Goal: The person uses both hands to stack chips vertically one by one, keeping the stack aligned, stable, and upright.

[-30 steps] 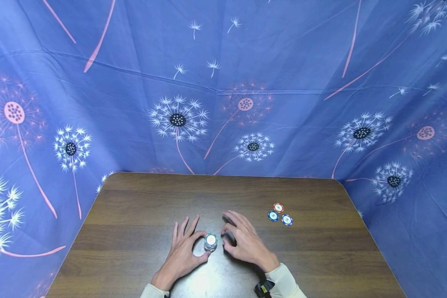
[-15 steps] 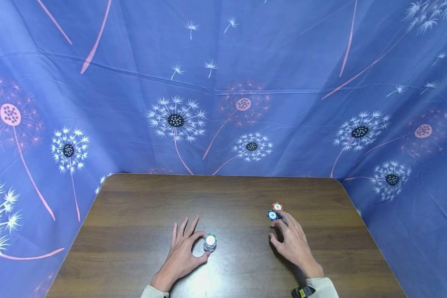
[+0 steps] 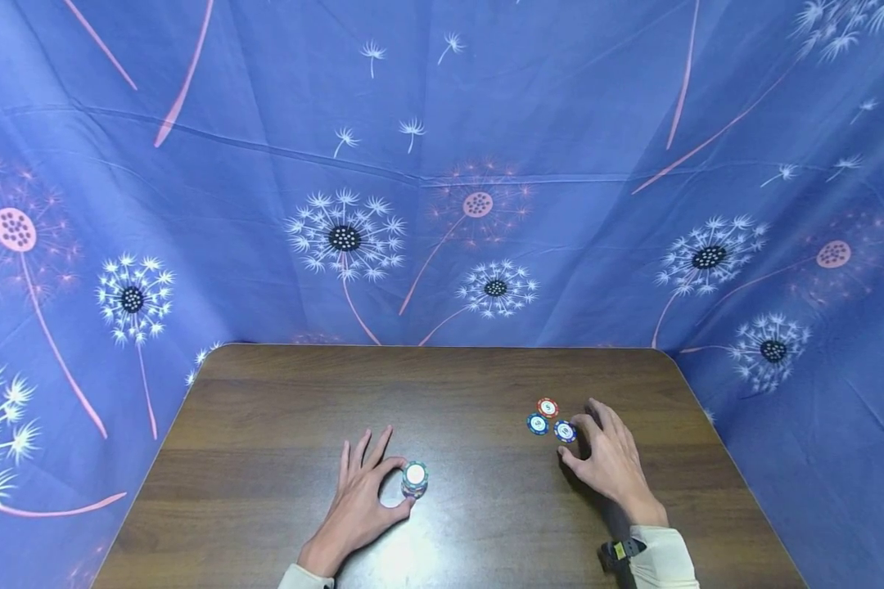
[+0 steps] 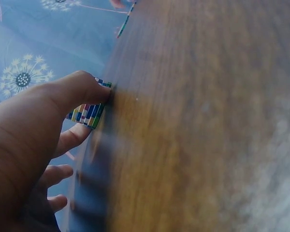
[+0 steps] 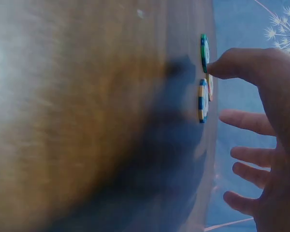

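A stack of poker chips (image 3: 415, 476) stands upright on the wooden table (image 3: 302, 393), topped by a green-edged chip. My left hand (image 3: 361, 503) pinches this stack between thumb and index finger; its other fingers spread away. In the left wrist view the stack's striped edges (image 4: 89, 113) show between the thumb and index finger. Three loose poker chips lie flat at the right: a red one (image 3: 548, 407), a blue-green one (image 3: 537, 424) and a blue one (image 3: 565, 431). My right hand (image 3: 613, 466) hovers just right of the blue chip, thumb and fingers apart, holding nothing.
A blue cloth (image 3: 427, 98) printed with dandelions hangs behind and beside the table. The table's far edge (image 3: 442, 347) runs close along it. A dark watch-like band (image 3: 622, 550) is on the right wrist.
My right hand has moved from beside the stack to the right, passing over the loose chips and stopping beside the blue one. My left hand has stayed on the stack.
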Tool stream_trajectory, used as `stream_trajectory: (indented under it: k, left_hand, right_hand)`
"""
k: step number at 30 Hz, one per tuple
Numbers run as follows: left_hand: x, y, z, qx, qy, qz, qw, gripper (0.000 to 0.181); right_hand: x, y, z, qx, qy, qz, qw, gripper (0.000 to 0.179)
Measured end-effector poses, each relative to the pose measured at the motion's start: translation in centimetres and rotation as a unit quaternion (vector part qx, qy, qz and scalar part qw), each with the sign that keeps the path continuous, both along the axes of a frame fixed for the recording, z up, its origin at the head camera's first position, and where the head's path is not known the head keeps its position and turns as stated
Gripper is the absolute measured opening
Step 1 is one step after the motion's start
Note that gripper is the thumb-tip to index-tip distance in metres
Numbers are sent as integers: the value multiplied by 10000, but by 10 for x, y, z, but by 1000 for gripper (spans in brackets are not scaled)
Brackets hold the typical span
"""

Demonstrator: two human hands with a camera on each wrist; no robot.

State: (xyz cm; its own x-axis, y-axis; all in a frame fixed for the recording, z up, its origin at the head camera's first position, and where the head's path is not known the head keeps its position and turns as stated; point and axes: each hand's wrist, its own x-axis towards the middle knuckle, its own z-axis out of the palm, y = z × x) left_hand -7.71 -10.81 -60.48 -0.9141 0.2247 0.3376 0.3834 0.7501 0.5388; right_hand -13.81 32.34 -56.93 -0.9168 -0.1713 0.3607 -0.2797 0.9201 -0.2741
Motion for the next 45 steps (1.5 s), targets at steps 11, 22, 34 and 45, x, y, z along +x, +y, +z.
stream_trajectory:
  k: [11,22,34,45]
  left_hand:
    - [-2,1,1,73,-25,-17,10000,42]
    - [-1,0,0,121,3,-39,9999,42]
    - [0,0,-1,154,-12,-24,9999,42]
    - [1,1,-1,143,179,-14,9997,43]
  right_hand:
    - [-15,6,8,225,-750,-124,9969,44]
    - [-16,7,7,251,-969,-196,9948,38]
    - [-17,5,2,184,-890,-185,9957,32]
    - [-18,4,1,96,-921,-199,9955,30]
